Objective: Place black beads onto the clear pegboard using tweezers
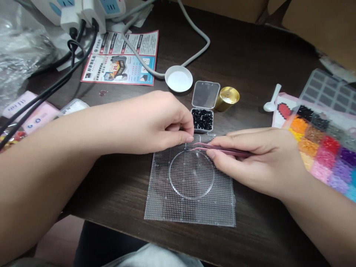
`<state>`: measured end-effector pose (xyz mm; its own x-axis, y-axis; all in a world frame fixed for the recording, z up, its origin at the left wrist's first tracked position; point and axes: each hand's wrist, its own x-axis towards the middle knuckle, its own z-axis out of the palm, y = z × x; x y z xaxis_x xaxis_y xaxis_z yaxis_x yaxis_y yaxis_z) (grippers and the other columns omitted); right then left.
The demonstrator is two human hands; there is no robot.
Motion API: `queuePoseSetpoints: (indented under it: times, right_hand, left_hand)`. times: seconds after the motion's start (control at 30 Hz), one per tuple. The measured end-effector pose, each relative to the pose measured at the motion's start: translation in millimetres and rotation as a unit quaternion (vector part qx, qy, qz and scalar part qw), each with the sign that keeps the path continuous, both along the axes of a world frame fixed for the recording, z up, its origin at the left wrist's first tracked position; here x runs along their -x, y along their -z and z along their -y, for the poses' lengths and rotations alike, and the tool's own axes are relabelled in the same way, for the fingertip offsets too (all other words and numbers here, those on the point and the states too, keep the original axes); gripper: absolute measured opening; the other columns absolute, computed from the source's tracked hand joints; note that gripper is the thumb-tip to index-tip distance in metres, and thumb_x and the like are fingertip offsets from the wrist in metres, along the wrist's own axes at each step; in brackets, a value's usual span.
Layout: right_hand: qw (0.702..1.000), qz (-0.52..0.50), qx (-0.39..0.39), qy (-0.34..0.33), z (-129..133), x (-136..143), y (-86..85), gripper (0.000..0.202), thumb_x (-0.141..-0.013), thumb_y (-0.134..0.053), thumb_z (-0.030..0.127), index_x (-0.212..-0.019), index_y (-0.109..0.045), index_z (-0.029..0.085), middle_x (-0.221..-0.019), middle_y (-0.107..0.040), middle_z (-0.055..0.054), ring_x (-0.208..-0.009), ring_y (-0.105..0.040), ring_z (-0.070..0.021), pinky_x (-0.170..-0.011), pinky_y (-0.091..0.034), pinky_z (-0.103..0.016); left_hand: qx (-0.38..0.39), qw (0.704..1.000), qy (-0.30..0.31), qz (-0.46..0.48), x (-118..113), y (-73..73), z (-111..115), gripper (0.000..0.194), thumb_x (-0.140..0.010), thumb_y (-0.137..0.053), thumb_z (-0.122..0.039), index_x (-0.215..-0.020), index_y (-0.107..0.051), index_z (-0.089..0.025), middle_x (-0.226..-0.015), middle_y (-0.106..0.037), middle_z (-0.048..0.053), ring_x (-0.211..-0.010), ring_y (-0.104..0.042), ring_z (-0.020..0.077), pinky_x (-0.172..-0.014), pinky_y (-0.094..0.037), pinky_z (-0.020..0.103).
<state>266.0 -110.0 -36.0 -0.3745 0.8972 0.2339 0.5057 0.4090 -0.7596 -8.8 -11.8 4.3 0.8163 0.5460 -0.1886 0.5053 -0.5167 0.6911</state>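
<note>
A clear square pegboard (189, 207) lies on the dark table, with a transparent ring (170, 181) on its studs. My right hand (258, 159) grips pink tweezers (228, 150), their slightly parted tips over the board's upper part. My left hand (164, 126) is closed in a pinch by the board's top edge, just left of the tweezer tips. Whatever may be between those fingertips is too small to make out. Right behind them stands a small open clear box (202, 119) of black tube beads, its lid (205, 94) tipped back.
Behind are a white dish (178, 79), a gold cup (228, 98) and a printed leaflet (122, 57). At right lie a white spoon (272, 102) and a sorted bead tray (328, 148). Cables (47, 91), a power strip (111, 7) and plastic wrap (25, 48) crowd the left.
</note>
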Motion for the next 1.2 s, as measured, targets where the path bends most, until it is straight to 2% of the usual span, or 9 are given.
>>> queuePoseSetpoints:
  times: [0.13,0.27,0.37,0.53,0.7,0.83,1.0,1.13,1.2]
  right_hand:
    - [1.0,0.004,-0.004,-0.003,0,0,-1.1,0.025,-0.107,-0.083,0.019,-0.086,-0.095,0.023,-0.07,-0.082,-0.002,-0.053,-0.067,-0.0149,-0.048,-0.049,-0.026]
    - [1.0,0.003,-0.019,0.004,1,1,-0.1,0.03,-0.108,-0.082,0.019,-0.082,-0.093,0.025,-0.067,-0.079,-0.002,-0.053,-0.069,-0.0174,-0.049,-0.05,-0.03]
    - [0.998,0.008,-0.051,0.019,3,2,0.7,0.028,-0.111,-0.082,0.017,-0.09,-0.098,0.027,-0.066,-0.077,0.0,-0.052,-0.069,-0.0179,-0.049,-0.053,-0.031]
    - [0.995,0.027,-0.1,-0.006,5,2,0.4,0.027,-0.115,-0.083,0.015,-0.099,-0.101,0.028,-0.063,-0.072,0.003,-0.049,-0.063,-0.014,-0.047,-0.049,-0.029]
    - [0.997,0.029,-0.075,-0.001,4,2,4.5,0.022,-0.115,-0.085,0.016,-0.106,-0.103,0.025,-0.081,-0.09,-0.003,-0.061,-0.081,-0.0182,-0.056,-0.059,-0.031]
    - [0.999,0.014,-0.049,-0.018,1,3,6.2,0.025,-0.115,-0.085,0.016,-0.113,-0.106,0.029,-0.085,-0.093,-0.002,-0.066,-0.084,-0.0197,-0.06,-0.062,-0.032]
    - [0.997,-0.002,-0.062,-0.038,-3,3,5.7,0.027,-0.114,-0.083,0.01,-0.106,-0.104,0.025,-0.077,-0.087,0.002,-0.062,-0.08,-0.0145,-0.059,-0.057,-0.027]
    - [0.996,-0.008,-0.075,-0.036,-2,1,7.4,0.024,-0.114,-0.085,0.01,-0.102,-0.102,0.022,-0.072,-0.083,0.003,-0.056,-0.072,-0.0108,-0.052,-0.047,-0.025]
    - [0.996,-0.011,-0.077,-0.032,-2,0,9.0,0.023,-0.114,-0.086,0.011,-0.101,-0.101,0.02,-0.073,-0.084,0.002,-0.057,-0.073,-0.0111,-0.053,-0.049,-0.025]
  left_hand:
    - [0.019,1.0,-0.002,0.007,-1,3.9,-2,0.02,-0.107,-0.078,-0.03,-0.089,-0.087,-0.026,-0.069,-0.076,-0.002,-0.062,-0.061,0.0156,-0.062,-0.042,0.033]
    - [0.017,1.0,-0.009,0.006,-1,-2.3,-1,0.03,-0.109,-0.075,-0.03,-0.08,-0.082,-0.026,-0.067,-0.07,-0.001,-0.065,-0.058,0.0176,-0.065,-0.042,0.035]
    - [0.01,1.0,-0.016,0.005,0,-5.4,-1,0.035,-0.11,-0.076,-0.034,-0.076,-0.078,-0.026,-0.063,-0.061,-0.001,-0.064,-0.05,0.0177,-0.065,-0.039,0.037]
    - [0.007,1.0,-0.02,0.001,1,-3.7,-2,0.03,-0.111,-0.075,-0.037,-0.084,-0.082,-0.026,-0.065,-0.065,-0.001,-0.063,-0.051,0.0177,-0.065,-0.039,0.037]
    - [-0.044,0.998,-0.037,-0.017,0,-4.7,-4,0.04,-0.109,-0.075,-0.034,-0.071,-0.063,-0.027,-0.062,-0.061,-0.001,-0.06,-0.049,0.0171,-0.065,-0.037,0.039]
    - [-0.083,0.994,-0.049,-0.04,2,-2.2,-11,0.047,-0.109,-0.073,-0.033,-0.066,-0.056,-0.027,-0.056,-0.052,-0.003,-0.057,-0.044,0.0165,-0.067,-0.035,0.04]
    - [-0.094,0.99,-0.063,-0.083,5,4.6,-20,0.04,-0.108,-0.074,-0.036,-0.071,-0.067,-0.025,-0.058,-0.055,-0.004,-0.058,-0.045,0.0155,-0.072,-0.035,0.039]
    - [-0.066,0.989,-0.079,-0.108,2,2.0,-19,0.031,-0.106,-0.077,-0.039,-0.078,-0.073,-0.025,-0.06,-0.062,-0.004,-0.059,-0.054,0.0165,-0.071,-0.038,0.038]
    - [-0.047,0.988,-0.083,-0.119,0,0.0,-18,0.025,-0.103,-0.079,-0.038,-0.082,-0.075,-0.026,-0.06,-0.065,-0.004,-0.06,-0.057,0.0175,-0.07,-0.039,0.039]
